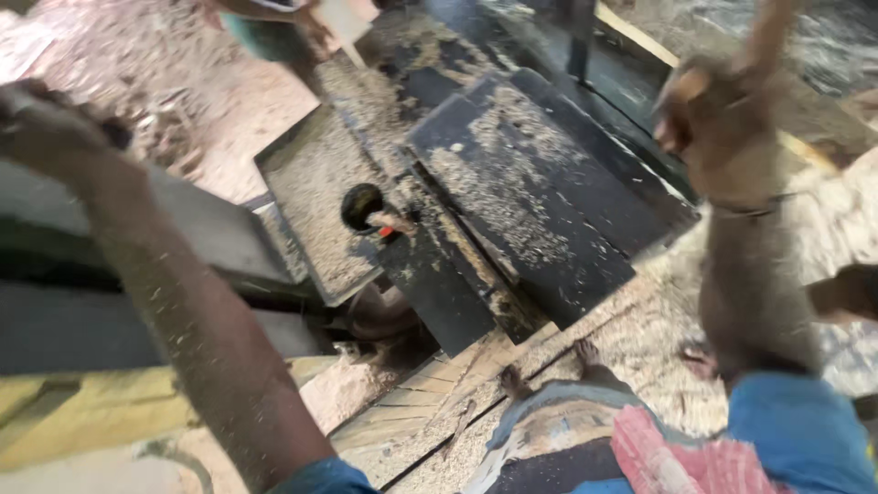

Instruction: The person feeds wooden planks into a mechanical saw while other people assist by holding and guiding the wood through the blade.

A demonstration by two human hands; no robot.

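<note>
Head view: the landmark is the black machine table (pixel 512 197), a dusty metal surface coated in sawdust, with a round hole (pixel 362 205) in its left plate.

The left hand (pixel 50 128) lies well to the left of the table, raised at the frame edge. It appears curled over the end of a grey board (pixel 183 224), but motion blur prevents confirming a grip; whether it is closed cannot be told. The board's long axis runs from the hand toward the table's left plate, ending just beside it.

The right hand (pixel 709 119) is raised at the table's right edge (heavily blurred). Its fingers look curled inward; nothing is visibly held, and its state cannot be told with certainty.

The left hand is the one at the board; the right hand is well apart from it, across the table.

Below the table, the person's feet (pixel 585 357) rest on sawdust-covered planks (pixel 430 402).
</note>
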